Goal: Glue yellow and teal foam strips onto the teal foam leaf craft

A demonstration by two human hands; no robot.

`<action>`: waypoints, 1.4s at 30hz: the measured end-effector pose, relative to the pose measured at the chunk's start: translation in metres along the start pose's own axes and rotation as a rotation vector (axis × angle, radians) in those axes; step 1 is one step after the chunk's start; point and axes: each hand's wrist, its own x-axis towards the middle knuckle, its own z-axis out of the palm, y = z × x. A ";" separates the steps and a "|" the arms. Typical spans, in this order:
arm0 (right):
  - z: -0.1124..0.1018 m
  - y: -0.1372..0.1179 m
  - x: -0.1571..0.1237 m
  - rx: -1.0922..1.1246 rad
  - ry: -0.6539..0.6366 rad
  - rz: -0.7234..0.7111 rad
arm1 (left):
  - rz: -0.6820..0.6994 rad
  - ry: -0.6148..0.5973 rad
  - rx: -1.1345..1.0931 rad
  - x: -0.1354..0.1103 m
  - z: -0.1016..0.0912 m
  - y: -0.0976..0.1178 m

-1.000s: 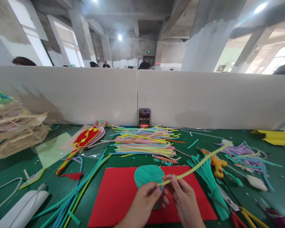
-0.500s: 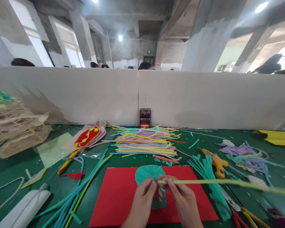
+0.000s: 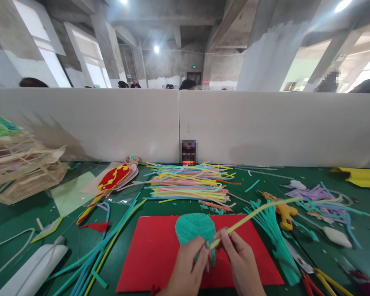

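My left hand (image 3: pixel 189 265) and my right hand (image 3: pixel 240 263) meet over a red sheet (image 3: pixel 151 255) near the table's front edge. Both pinch the near end of a long yellow-green strip (image 3: pixel 259 211), which slants up and away to the right. Just behind the fingertips lies a teal leaf-shaped piece (image 3: pixel 194 228) made of ribbed strips; the left fingers also touch its lower edge. A bundle of teal strips (image 3: pixel 273 232) lies right of the red sheet.
A pile of coloured strips (image 3: pixel 186 183) lies behind the sheet. A yellow glue gun (image 3: pixel 282 211) and purple scraps (image 3: pixel 316 195) are at right, long teal strips (image 3: pixel 107 244) and a wooden frame stack (image 3: pixel 21 166) at left. A white partition (image 3: pixel 234 123) closes the back.
The strip's far end swung down to level half a second ago and has risen again to its slant. Both hands have shifted slightly nearer the teal piece.
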 end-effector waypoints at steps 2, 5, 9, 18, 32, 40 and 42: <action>0.000 0.000 0.000 0.068 -0.026 0.046 | 0.034 -0.059 0.076 0.002 -0.001 0.004; 0.000 -0.002 -0.002 0.142 -0.052 0.085 | 0.045 -0.147 0.131 0.004 -0.001 0.007; 0.000 -0.003 -0.003 0.194 -0.046 0.089 | 0.005 -0.155 0.096 0.003 -0.001 0.008; -0.003 -0.005 -0.003 0.137 -0.052 0.074 | -0.025 -0.047 -0.049 0.004 -0.001 0.004; 0.005 -0.017 -0.008 0.131 0.013 0.125 | 0.037 -0.190 0.122 0.004 -0.002 0.007; 0.003 -0.003 -0.001 0.062 -0.032 0.089 | -0.179 0.032 -0.353 0.011 0.009 -0.005; 0.004 -0.003 0.000 0.040 -0.010 0.069 | -0.195 0.064 -0.372 0.013 0.009 -0.007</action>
